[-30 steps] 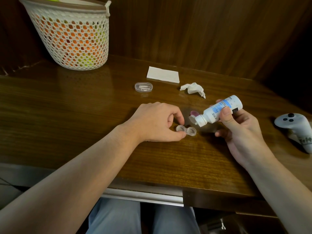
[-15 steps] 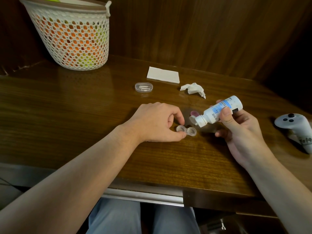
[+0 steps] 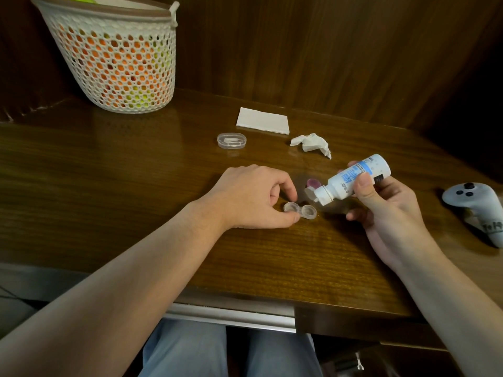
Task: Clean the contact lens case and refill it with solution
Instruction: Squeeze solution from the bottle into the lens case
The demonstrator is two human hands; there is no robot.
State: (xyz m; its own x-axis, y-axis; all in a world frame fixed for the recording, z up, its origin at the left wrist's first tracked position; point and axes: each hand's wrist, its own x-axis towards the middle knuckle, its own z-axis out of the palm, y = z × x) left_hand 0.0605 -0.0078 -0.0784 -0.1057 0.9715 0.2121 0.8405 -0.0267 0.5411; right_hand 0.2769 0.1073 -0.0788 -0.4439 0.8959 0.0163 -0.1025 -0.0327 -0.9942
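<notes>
Lens case (image 3: 300,210): clear, two open wells, resting on the wooden counter (image 3: 163,186). Left hand (image 3: 253,197) pinches the case's left well between thumb and forefinger. Right hand (image 3: 381,205) grips the solution bottle (image 3: 353,179), tilted nozzle-down, flip cap open, its tip just above and right of the right well. A purple cap (image 3: 313,183) lies behind the nozzle. Crumpled tissue (image 3: 311,144) lies farther back.

lens case (image 3: 300,210) on table (image 3: 136,172) between both hands; basket (image 3: 114,55) far left behind.
</notes>
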